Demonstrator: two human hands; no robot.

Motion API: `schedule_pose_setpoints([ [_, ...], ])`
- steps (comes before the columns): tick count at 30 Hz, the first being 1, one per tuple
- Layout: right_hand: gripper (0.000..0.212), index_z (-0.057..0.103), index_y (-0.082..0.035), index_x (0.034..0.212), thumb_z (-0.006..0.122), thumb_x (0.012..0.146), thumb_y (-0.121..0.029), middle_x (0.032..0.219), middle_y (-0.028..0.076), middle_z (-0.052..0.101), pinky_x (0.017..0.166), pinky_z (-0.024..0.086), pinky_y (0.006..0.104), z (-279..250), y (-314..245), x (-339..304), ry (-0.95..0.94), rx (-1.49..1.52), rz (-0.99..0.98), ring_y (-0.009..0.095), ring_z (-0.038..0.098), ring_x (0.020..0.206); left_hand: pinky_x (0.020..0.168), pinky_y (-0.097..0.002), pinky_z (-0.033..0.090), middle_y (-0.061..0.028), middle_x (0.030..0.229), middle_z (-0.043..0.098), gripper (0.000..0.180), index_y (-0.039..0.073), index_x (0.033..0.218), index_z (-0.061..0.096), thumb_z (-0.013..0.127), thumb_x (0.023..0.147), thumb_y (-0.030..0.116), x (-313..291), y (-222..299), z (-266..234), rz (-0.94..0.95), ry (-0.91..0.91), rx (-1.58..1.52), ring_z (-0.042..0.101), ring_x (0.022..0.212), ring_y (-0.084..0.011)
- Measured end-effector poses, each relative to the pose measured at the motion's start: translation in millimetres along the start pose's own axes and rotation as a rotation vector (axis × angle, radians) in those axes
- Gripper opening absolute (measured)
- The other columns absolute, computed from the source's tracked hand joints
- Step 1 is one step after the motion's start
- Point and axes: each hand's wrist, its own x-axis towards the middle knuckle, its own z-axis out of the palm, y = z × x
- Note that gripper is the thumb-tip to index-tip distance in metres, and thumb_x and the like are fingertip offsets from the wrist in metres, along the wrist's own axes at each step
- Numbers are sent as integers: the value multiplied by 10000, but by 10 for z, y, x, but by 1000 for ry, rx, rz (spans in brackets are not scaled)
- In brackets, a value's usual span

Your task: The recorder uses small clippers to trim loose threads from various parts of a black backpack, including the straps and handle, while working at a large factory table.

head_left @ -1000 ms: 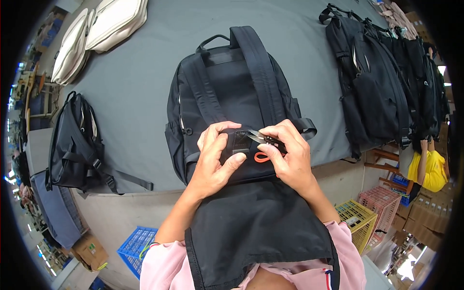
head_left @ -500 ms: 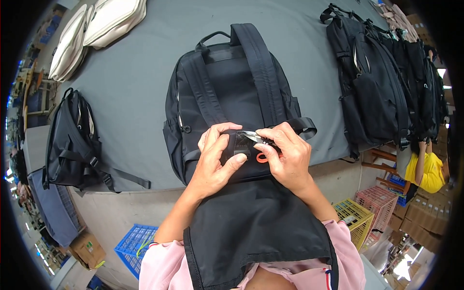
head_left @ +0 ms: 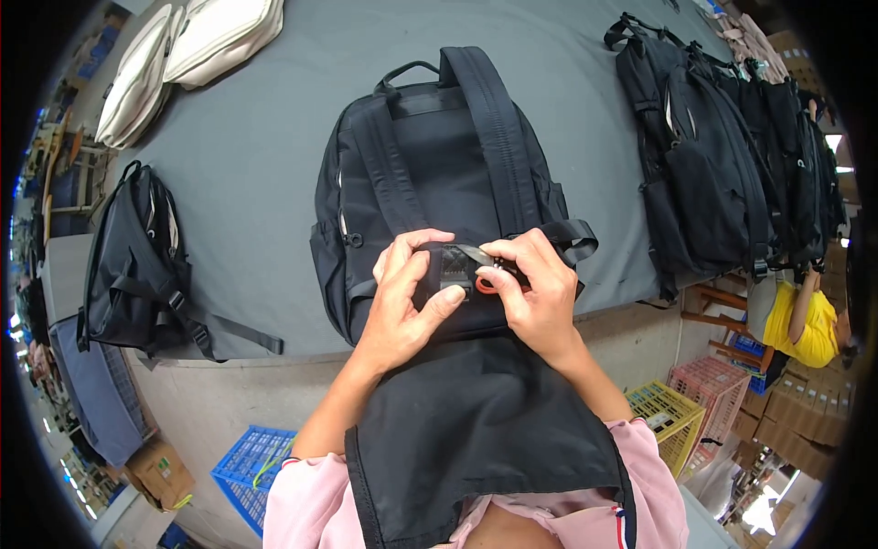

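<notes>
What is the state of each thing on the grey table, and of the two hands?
Black backpack: lying back side up, straps on top.
Small snips: held in the right hand, at the lower strap.
Left hand: pressing the strap end.
Cream bags: lying flat.
Row of black backpacks: lying side by side.

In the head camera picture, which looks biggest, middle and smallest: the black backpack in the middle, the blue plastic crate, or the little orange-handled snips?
1. Black fabric backpack lying flat on the grey table: largest by far.
2. Blue plastic crate on the floor: middle, though it is partly hidden and farther away.
3. Small orange-handled snips in the right hand: smallest.
</notes>
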Motion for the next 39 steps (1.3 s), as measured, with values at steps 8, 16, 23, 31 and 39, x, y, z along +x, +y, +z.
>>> schedule_pose_setpoints([
  [8,197,592,-6,900,701,741,30,731,11,496,559,410,225,88,127,-30,-172,399,330,80,475,610,795,-240,440,-70,1211,382,192,-44,984,583,573,924,138,-132,30,-275,-101,625,-241,466,1001,-128],
  [16,110,572,-8,879,670,835,-34,713,15,583,544,400,210,259,-159,90,-220,461,213,43,491,611,548,-224,502,-144,824,675,262,20,964,566,477,979,266,-283,187,-90,-395,341,-614,625,617,-119],
  [23,157,551,-17,947,615,904,-154,704,-17,541,389,289,181,342,-274,346,-412,874,590,8,383,440,544,-240,513,-119,800,657,249,22,977,556,480,974,259,-253,128,-78,-370,229,-648,633,626,-131],
  [31,325,475,-55,958,631,680,5,791,85,474,616,449,365,788,-101,357,-240,216,213,253,532,680,766,-376,482,-160,1012,591,580,3,1255,411,715,808,213,-490,73,20,-385,258,55,621,891,-285],
  [39,215,529,-32,911,572,934,-241,684,-11,513,450,361,201,288,-382,754,-527,862,493,35,413,468,981,-496,335,-225,1332,414,312,-12,881,616,731,622,118,-192,292,-186,460,232,745,460,1172,-373],
])
